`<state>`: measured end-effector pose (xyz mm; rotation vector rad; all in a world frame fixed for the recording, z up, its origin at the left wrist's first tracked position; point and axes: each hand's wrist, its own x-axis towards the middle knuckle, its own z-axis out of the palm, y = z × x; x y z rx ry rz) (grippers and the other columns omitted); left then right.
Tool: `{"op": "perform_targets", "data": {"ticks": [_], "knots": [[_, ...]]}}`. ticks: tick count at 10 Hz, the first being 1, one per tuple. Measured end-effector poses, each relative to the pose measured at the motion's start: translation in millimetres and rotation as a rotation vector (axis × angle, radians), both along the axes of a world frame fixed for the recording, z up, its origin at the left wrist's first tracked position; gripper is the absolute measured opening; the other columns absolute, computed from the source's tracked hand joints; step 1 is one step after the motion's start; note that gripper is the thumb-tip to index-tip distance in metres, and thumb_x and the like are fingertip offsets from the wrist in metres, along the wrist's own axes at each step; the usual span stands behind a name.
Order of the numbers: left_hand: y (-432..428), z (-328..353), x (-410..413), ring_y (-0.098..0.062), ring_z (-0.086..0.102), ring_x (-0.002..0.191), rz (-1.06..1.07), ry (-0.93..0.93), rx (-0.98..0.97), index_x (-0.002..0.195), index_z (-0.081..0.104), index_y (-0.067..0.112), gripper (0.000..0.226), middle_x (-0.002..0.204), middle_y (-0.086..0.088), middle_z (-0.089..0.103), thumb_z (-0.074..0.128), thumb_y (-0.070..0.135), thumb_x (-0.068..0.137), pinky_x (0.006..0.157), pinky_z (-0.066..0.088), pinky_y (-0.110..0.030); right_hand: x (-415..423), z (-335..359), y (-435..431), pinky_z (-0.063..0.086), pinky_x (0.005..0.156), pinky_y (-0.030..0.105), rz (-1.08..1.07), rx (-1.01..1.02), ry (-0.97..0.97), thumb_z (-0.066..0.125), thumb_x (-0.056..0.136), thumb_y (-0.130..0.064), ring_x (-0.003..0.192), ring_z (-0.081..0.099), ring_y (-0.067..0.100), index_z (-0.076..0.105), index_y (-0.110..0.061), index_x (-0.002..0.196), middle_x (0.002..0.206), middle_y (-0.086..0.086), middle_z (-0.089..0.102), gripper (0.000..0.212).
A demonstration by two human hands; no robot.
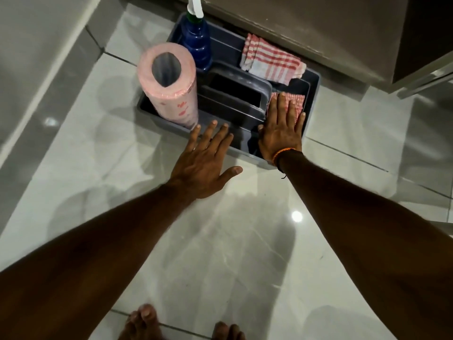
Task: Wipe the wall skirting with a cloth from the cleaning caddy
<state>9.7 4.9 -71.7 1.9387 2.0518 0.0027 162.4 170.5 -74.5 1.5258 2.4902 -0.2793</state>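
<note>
A dark grey cleaning caddy (312,94) stands on the tiled floor against the wall. My right hand (282,128) lies flat, fingers spread, on a small red-checked cloth (299,100) in the caddy's near right compartment. A second red-and-white striped cloth (272,61) is draped over the caddy's far right rim. My left hand (206,158) hovers open over the caddy's near edge, holding nothing. The grey wall skirting (306,38) runs just behind the caddy.
A pink paper roll (169,82) stands upright in the caddy's left compartment, a blue spray bottle (196,42) behind it. The caddy's handle (235,94) rises in the middle. Another wall (36,69) runs along the left. My bare toes (181,325) show at the bottom.
</note>
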Motion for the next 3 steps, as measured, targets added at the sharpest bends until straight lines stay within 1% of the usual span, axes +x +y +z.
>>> {"op": "perform_targets", "data": {"ticks": [1, 2, 3], "knots": [[-1.0, 1.2, 1.8, -0.031, -0.001, 0.162, 0.006, -0.015, -0.007, 0.165, 0.017, 0.015, 0.093, 0.176, -0.010, 0.008, 0.006, 0.076, 0.096, 0.129, -0.001, -0.057, 1.1, 0.2, 2.1, -0.005, 0.131, 0.062, 0.011, -0.032, -0.030, 0.032, 0.109, -0.045, 0.163, -0.006, 0.037, -0.008, -0.018, 0.166, 0.176, 0.009, -0.010, 0.076], [-0.4, 18.5, -1.4, -0.029, -0.006, 0.162, 0.002, -0.035, -0.062, 0.166, 0.010, 0.013, 0.097, 0.176, -0.011, -0.001, 0.003, 0.077, 0.093, 0.130, -0.001, -0.053, -1.0, 16.6, 0.5, -0.002, 0.130, 0.064, -0.020, -0.038, 0.036, 0.035, 0.107, -0.048, 0.163, -0.006, 0.038, -0.006, -0.018, 0.166, 0.176, 0.008, -0.010, 0.078], [-11.6, 45.4, -5.9, -0.029, -0.006, 0.162, -0.052, -0.059, -0.020, 0.166, 0.006, 0.010, 0.097, 0.175, -0.013, -0.005, 0.010, 0.076, 0.095, 0.131, 0.002, -0.047, 2.4, 50.9, -13.0, 0.001, 0.131, 0.064, -0.061, 0.064, 0.208, 0.033, 0.110, -0.047, 0.163, -0.004, 0.037, 0.001, -0.015, 0.167, 0.177, 0.009, -0.005, 0.073]]}}
